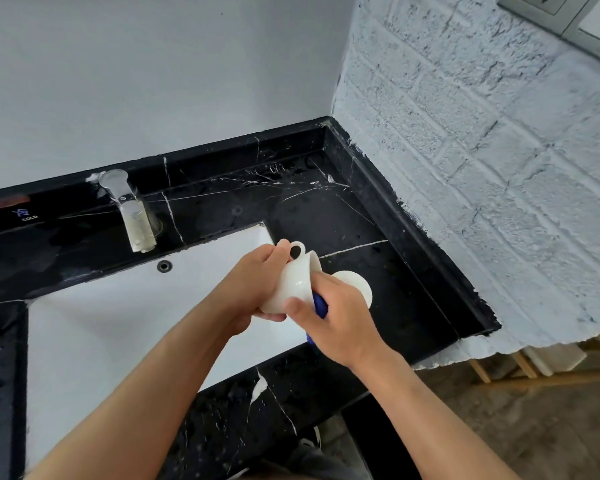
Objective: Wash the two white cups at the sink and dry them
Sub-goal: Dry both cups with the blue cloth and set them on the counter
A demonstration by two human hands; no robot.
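Forearms cut off at the lower edge; left hand (pixel 257 285) clasped round a tilted white cup (pixel 293 284) at frame centre, above the sink (pixel 118 317); right hand (pixel 340 317) gripping a mostly hidden blue cloth (pixel 321 306), fingers inside the cup; second cup (pixel 355 284) half-hidden on the counter (pixel 361 216) behind

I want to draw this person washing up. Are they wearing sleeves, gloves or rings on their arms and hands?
No. Both arms are bare right up to the bottom of the picture, with no sleeves showing. The left hand and right hand have no gloves, and no rings, watch or bracelets can be seen.
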